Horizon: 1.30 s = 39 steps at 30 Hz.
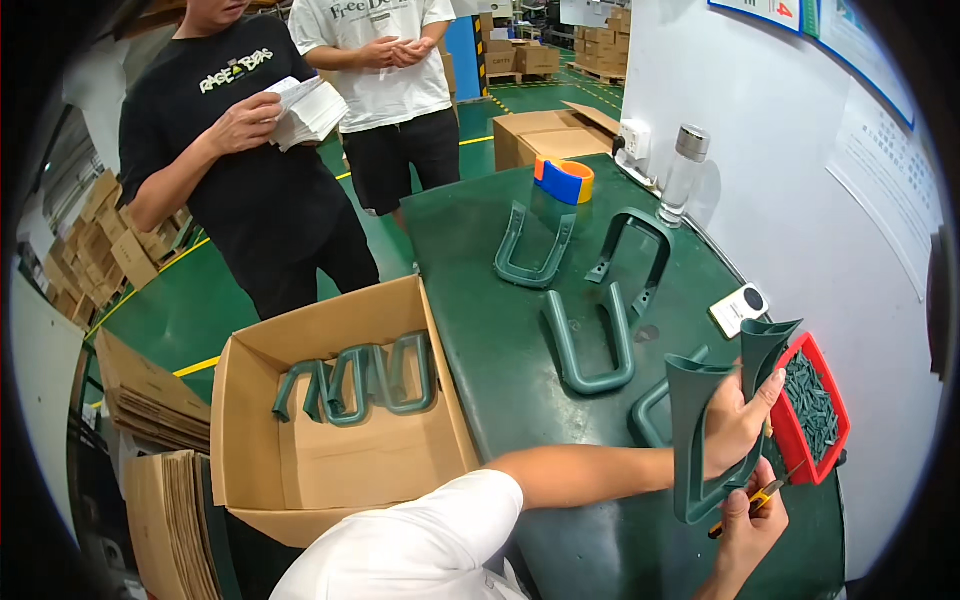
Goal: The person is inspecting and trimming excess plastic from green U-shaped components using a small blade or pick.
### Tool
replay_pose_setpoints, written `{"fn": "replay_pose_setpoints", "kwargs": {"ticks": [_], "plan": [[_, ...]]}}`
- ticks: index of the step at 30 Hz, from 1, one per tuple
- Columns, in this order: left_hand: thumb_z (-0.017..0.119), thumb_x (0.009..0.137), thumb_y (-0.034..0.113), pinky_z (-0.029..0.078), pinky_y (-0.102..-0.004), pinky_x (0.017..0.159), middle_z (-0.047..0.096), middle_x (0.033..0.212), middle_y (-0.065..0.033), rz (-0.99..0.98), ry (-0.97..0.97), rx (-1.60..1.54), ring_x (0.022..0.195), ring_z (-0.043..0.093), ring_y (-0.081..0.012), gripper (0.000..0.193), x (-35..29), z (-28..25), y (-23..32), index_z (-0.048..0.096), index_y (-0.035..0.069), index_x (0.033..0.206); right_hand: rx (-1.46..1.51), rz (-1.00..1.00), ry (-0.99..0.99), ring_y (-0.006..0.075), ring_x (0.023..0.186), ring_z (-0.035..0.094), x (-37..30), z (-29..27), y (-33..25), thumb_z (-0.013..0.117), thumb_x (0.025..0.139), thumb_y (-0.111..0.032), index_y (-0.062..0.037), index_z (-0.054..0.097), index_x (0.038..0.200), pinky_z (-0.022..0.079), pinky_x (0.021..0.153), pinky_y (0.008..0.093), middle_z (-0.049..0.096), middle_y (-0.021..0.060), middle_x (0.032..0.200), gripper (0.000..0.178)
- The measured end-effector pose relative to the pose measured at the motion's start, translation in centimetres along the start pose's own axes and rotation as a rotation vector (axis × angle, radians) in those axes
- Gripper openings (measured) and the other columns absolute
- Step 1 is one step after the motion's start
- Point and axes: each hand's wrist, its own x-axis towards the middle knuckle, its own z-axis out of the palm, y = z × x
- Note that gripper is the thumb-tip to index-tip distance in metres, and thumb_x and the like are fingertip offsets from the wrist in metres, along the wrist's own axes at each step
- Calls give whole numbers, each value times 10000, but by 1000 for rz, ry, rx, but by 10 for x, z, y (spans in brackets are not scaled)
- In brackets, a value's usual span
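A green U-shaped plastic handle [686,450] with wide flared ends is held up over the right side of the table. My left hand [733,428] is closed round it, inside the U. My right hand [752,530] grips a yellow and black utility knife [762,496], its blade close to the handle's lower curve. I cannot tell whether the blade touches it. Just beyond my left hand stands a red bin [838,398] of small green plastic pieces [808,405]. Another green handle [648,410] lies partly hidden behind the held one.
Several similar handles [592,383] lie on the green table [480,370]; others [350,385] lie in an open cardboard box [245,430] on the left. A tape roll [565,182], glass bottle [683,178] and white phone-like device [738,309] are farther back. Two people [240,150] stand beyond.
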Motion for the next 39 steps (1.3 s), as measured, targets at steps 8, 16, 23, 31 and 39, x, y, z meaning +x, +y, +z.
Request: {"fn": "replay_pose_setpoints", "kwargs": {"ticks": [8, 16, 23, 31, 39], "plan": [[515, 946, 277, 426, -235, 489, 552, 805, -36, -47, -26, 122, 581, 498, -73, 315, -5, 7, 11, 469, 7, 1101, 146, 19, 46, 10, 513, 448, -3, -3, 8, 705, 803, -407, 89, 514, 1173, 275, 418, 153, 623, 46, 868, 648], [526, 936, 216, 426, -336, 497, 531, 612, -99, 153, 69, 359, 481, 522, -212, 237, -8, 9, 9, 457, 3, 1013, 265, 2, 113, 75, 613, 518, -7, 16, 1, 643, 871, -303, 62, 544, 1038, 388, 535, 203, 609, 66, 873, 413], [581, 890, 100, 484, -326, 640, 646, 840, -163, 311, 7, 453, 737, 661, -302, 192, -11, 3, 1, 507, -19, 1021, 400, 117, 220, 110, 752, 548, -8, 28, -3, 535, 906, -138, -3, 542, 951, 420, 626, 221, 561, 24, 834, 143], [651, 749, 43, 423, -405, 550, 546, 699, -172, 548, -126, 598, 613, 553, -377, 304, -17, 2, -8, 479, -13, 993, 311, 224, 172, 103, 607, 579, 7, -14, 82, 697, 731, -12, -8, 573, 872, 434, 537, 213, 606, 29, 714, 188], [667, 677, 39, 403, -416, 533, 527, 682, -140, 589, -315, 589, 618, 540, -357, 331, -13, 2, -13, 462, 5, 934, 208, 423, 116, 104, 366, 471, 19, -14, 43, 619, 759, -22, -12, 572, 732, 339, 342, 237, 539, 26, 532, 56]]}}
